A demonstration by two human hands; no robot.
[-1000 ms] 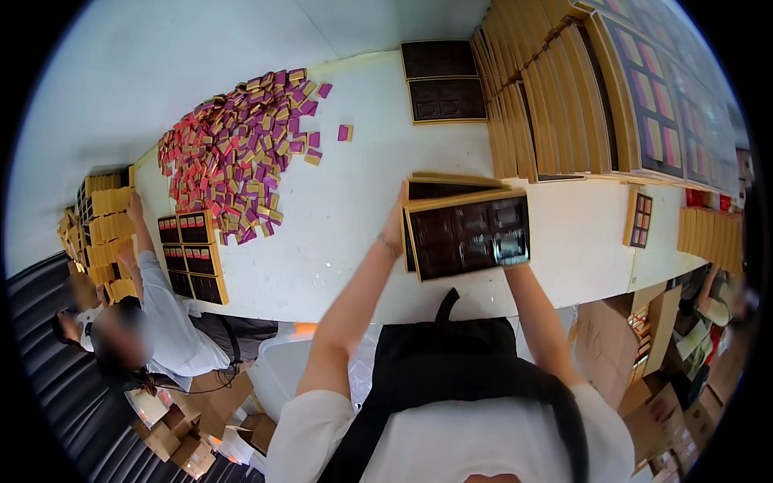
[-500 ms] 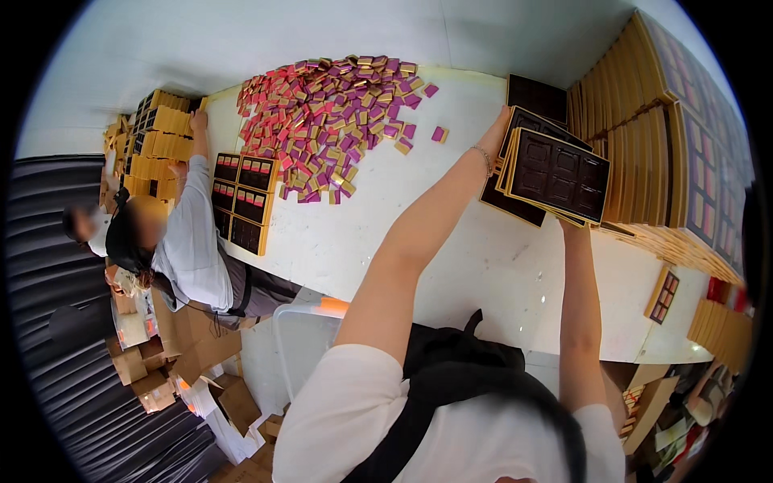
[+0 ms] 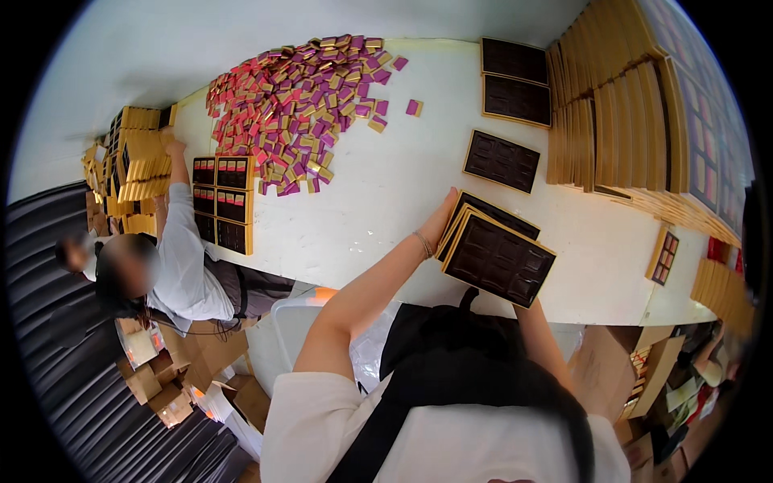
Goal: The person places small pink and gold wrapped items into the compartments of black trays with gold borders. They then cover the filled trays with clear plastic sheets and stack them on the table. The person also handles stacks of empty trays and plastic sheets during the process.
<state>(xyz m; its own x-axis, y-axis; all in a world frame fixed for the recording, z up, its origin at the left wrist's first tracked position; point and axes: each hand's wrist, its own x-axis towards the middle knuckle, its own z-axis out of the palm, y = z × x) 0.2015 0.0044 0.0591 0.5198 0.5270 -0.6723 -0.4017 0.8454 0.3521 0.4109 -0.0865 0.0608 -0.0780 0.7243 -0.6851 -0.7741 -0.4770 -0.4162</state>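
Observation:
Both my hands carry a small stack of shallow gold-edged boxes (image 3: 499,256) with dark brown moulded inserts, tilted over the table's near edge. My left hand (image 3: 443,216) grips the far left side, its fingers partly hidden by the boxes. At the near right corner my right hand (image 3: 528,315) clasps the stack from below, mostly covered by it. The top insert's compartments hold nothing. Beyond the stack, a similar box (image 3: 502,161) lies alone on the table, and two more boxes (image 3: 517,100) lie in a column behind it.
Tall stacks of gold-edged boxes (image 3: 628,121) line the right side. A heap of pink, purple and gold wrapped pieces (image 3: 282,113) covers the far left of the white table (image 3: 386,193). A co-worker (image 3: 189,274) reaches toward boxes at left, beside a block of partly filled boxes (image 3: 233,197).
My hands have drawn the stack nearer and to the left, away from the tall stacks. A single box now lies apart on the table where the stack was held.

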